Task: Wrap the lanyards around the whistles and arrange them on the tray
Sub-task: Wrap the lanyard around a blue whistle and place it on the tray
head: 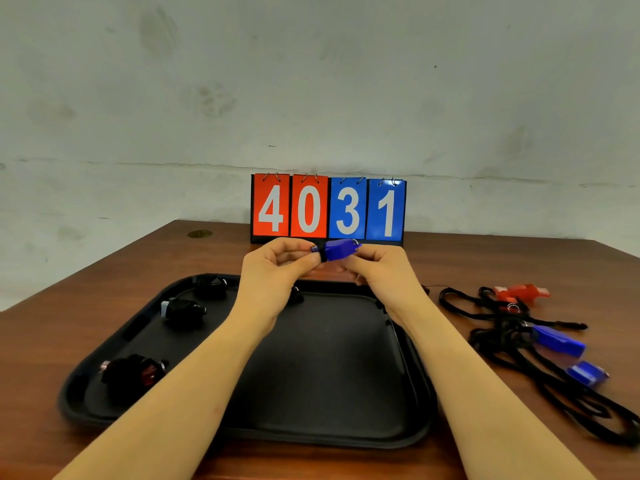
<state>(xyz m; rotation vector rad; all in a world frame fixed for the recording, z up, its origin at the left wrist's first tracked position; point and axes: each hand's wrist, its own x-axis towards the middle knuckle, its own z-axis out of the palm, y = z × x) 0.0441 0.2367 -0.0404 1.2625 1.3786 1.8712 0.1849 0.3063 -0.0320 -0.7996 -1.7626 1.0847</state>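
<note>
We've got a blue whistle (337, 250) held up over the far edge of the black tray (322, 375), left hand (277, 268) pinching its mouthpiece end where a black lanyard turn sits, right hand (375, 268) gripping the other end. Three wrapped whistles (183, 311) lie along the tray's left side. On the table (485, 265) right of the tray: a red whistle (523, 293) and two blue ones (557, 339) in tangled black lanyards (502, 344).

Head view, single camera: worn at head height, faces forward and down across the table (485, 258), close above the tray (329, 358), wall (311, 81) behind.
</note>
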